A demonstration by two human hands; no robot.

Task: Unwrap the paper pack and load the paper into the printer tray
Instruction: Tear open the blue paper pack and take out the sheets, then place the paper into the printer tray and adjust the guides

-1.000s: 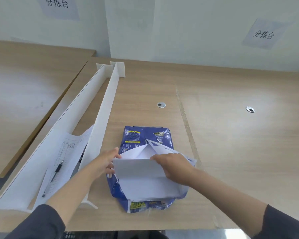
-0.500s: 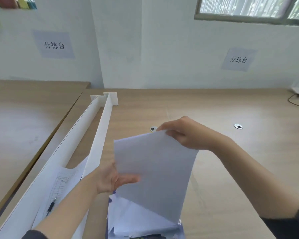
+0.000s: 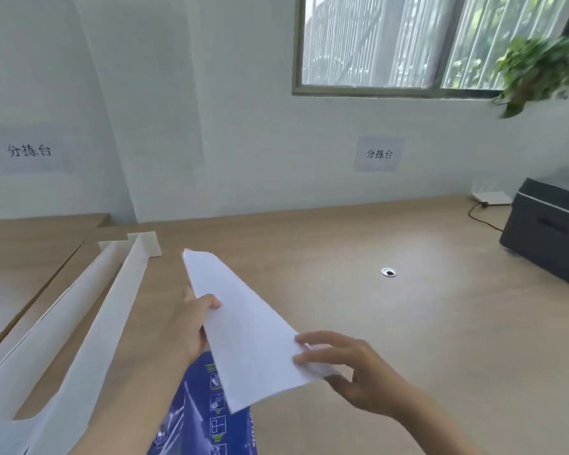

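Centre frame: we hold the paper [image 3: 253, 336] above the table [image 3: 424, 323]. Our left hand [image 3: 191, 326] is curled round the paper's left edge, thumb on top. Our right hand [image 3: 358, 372] pinches its lower right corner, fingers laid over the sheet. The blue wrapper [image 3: 204, 408] lies beneath, at the bottom edge. The printer [image 3: 549, 231] sits at far right, well apart. White dividers [image 3: 112, 307] run down the left.
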